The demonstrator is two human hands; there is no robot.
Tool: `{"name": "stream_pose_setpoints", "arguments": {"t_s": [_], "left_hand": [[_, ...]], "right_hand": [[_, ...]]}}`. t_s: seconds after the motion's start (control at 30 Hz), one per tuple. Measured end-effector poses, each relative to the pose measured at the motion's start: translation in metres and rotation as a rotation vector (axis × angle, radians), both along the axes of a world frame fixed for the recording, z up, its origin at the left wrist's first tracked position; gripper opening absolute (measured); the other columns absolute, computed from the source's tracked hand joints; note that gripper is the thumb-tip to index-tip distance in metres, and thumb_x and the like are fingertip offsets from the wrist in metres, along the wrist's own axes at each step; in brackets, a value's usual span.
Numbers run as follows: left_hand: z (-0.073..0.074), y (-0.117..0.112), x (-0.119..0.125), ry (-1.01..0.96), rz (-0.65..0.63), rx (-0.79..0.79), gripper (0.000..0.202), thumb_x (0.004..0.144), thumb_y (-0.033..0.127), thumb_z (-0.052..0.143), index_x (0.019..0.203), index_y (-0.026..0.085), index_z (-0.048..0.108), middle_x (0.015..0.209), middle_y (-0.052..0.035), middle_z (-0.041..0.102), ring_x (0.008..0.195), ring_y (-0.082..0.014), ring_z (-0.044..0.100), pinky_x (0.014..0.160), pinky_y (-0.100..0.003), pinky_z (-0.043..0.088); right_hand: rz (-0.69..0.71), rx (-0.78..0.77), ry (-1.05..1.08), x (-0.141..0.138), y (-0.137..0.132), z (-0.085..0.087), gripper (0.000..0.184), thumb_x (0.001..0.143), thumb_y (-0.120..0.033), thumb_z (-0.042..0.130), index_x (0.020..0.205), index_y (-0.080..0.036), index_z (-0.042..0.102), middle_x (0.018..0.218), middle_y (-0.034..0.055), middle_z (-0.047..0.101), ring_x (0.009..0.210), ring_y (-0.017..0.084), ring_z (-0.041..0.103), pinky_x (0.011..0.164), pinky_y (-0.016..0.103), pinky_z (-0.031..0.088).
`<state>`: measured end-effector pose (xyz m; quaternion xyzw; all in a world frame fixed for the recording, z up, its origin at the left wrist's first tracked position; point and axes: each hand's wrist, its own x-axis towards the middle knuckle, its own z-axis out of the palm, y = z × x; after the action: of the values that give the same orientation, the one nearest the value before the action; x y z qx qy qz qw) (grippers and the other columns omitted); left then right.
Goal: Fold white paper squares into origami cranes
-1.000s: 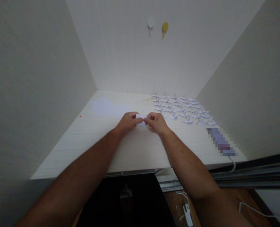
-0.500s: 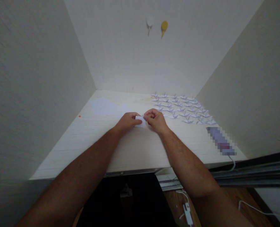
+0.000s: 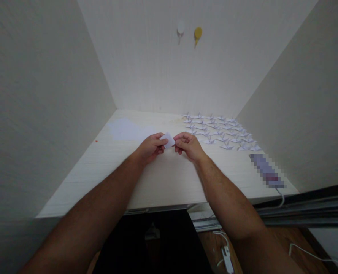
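One small folded white paper [image 3: 169, 140] is held above the white table [image 3: 169, 179], between the left hand [image 3: 151, 147] and the right hand [image 3: 189, 146]. The left hand grips the paper's left part, thumb on top. The right hand's thumb and fingertips are at the paper's right corner; whether they pinch or only touch it, I cannot tell. Left of the paper and beyond it lie white sheets [image 3: 124, 129]; to its right, rows of paper cranes [image 3: 210, 141]. Farther right of the paper, and nearer, lies a pixelated flat item [image 3: 267, 170]. High beyond the paper, a white hook [image 3: 180, 27] and a yellow hook [image 3: 198, 32] hang on the wall [image 3: 146, 68].
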<state>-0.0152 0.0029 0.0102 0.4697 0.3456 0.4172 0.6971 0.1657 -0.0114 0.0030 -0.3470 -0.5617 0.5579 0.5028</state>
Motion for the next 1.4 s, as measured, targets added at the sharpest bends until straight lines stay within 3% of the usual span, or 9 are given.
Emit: {"name": "stream_pose_setpoints", "arguments": {"t_s": [0.3,0.47,0.57,0.7,0.83,0.97,1.1,1.4], "left_hand": [[0.0,-0.002,-0.002,-0.044,-0.089,-0.008,0.03,0.061,0.026,0.081,0.076,0.013,0.059,0.063,-0.0001,0.056,0.048,-0.0053,0.045,0.043,-0.017,0.028],[-0.002,-0.001,-0.003,-0.077,-0.104,0.0,0.03,0.06,0.027,0.08,0.078,0.011,0.061,0.065,-0.0015,0.057,0.052,-0.0061,0.047,0.045,-0.018,0.03],[-0.002,0.0,-0.003,-0.075,-0.107,-0.01,0.029,0.06,0.028,0.079,0.077,0.011,0.062,0.063,-0.0003,0.055,0.049,-0.0048,0.042,0.043,-0.018,0.028],[0.0,-0.001,-0.002,-0.006,-0.064,-0.031,0.027,0.059,0.025,0.079,0.075,0.012,0.061,0.054,0.0033,0.05,0.043,-0.0042,0.038,0.04,-0.018,0.025],[0.0,-0.001,0.0,0.055,-0.043,-0.019,0.024,0.058,0.025,0.077,0.071,0.013,0.061,0.051,0.0043,0.047,0.041,-0.0044,0.037,0.039,-0.019,0.024],[-0.002,-0.001,0.002,0.138,-0.019,0.01,0.025,0.056,0.026,0.077,0.072,0.014,0.062,0.055,0.0024,0.052,0.043,-0.0057,0.041,0.04,-0.02,0.026],[-0.003,-0.001,0.004,0.246,0.086,0.07,0.021,0.056,0.026,0.075,0.065,0.015,0.06,0.051,0.003,0.051,0.043,-0.0067,0.042,0.042,-0.02,0.026],[-0.004,-0.002,0.006,0.435,0.115,0.228,0.014,0.06,0.026,0.071,0.064,0.017,0.062,0.047,0.0029,0.053,0.042,-0.0085,0.044,0.044,-0.021,0.026]], "right_hand": [[0.1,-0.034,0.007,0.003,-0.002,0.001,0.046,0.061,-0.047,0.083,0.089,-0.018,0.061,0.067,-0.0015,0.065,0.054,0.011,0.06,0.045,0.02,0.044],[0.098,0.008,0.009,0.003,0.0,-0.001,0.046,0.065,-0.043,0.08,0.099,-0.021,0.059,0.069,-0.004,0.062,0.054,0.01,0.059,0.046,0.021,0.045],[0.041,0.05,-0.016,0.002,0.001,-0.001,0.046,0.064,-0.036,0.079,0.104,-0.023,0.06,0.08,-0.0033,0.063,0.054,0.008,0.058,0.047,0.021,0.046],[-0.022,0.121,-0.072,0.002,0.0,0.002,0.028,0.065,-0.028,0.075,0.091,-0.021,0.066,0.09,-0.0008,0.063,0.054,0.005,0.054,0.051,0.022,0.047],[0.0,0.179,-0.119,0.004,-0.002,0.006,0.015,0.061,-0.026,0.076,0.072,-0.019,0.068,0.096,0.0014,0.06,0.057,0.005,0.054,0.05,0.023,0.047],[0.045,0.145,-0.205,0.009,-0.003,0.009,0.016,0.062,-0.028,0.078,0.072,-0.019,0.07,0.084,0.0004,0.062,0.059,0.007,0.055,0.053,0.024,0.05],[0.047,0.097,-0.243,0.011,-0.001,0.007,0.02,0.065,-0.033,0.077,0.075,-0.018,0.069,0.071,-0.0008,0.063,0.059,0.009,0.057,0.054,0.024,0.051],[-0.14,0.068,-0.352,0.006,0.001,0.003,0.016,0.067,-0.029,0.07,0.072,-0.016,0.062,0.058,-0.0022,0.061,0.049,0.008,0.054,0.048,0.021,0.045]]}}
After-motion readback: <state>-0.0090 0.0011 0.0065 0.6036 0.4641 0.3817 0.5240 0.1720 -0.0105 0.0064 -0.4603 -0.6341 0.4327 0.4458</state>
